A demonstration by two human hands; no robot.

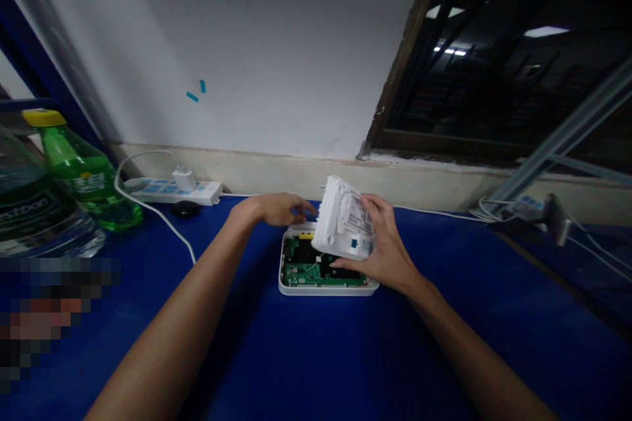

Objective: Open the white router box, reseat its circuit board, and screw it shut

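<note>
Blue-covered workbench point(296, 362) runs along a white wall point(276, 46), with 2 small blue tape strips point(195, 92) on the wall and a dark window point(444, 66) to the right. At centre, a white plastic cover point(342, 218) is off its white plastic base point(323, 291) and tilted up on edge above the base's far side, leaving 1 green circuit board point(316, 273) exposed in the base. A thin white wire point(313, 263) crosses the board, though its ends are hard to follow. The right hand point(388, 247) holds the cover, its fingers wrapped around the near side and 1 fingertip reaching towards the board. The left hand point(279, 209) is open, its fingers spread and slightly curled just beside the cover, above the base's far rim; whether they touch anything is hard to tell. So the board is uncovered, while the cover and base remain close together. Farther left stand 2 bottles, 1 green with a yellow cap point(83, 174) and 1 large and clear point(34, 210), behind which lies 1 white power strip point(172, 192) with 1 white charger point(184, 179) plugged in.
</note>
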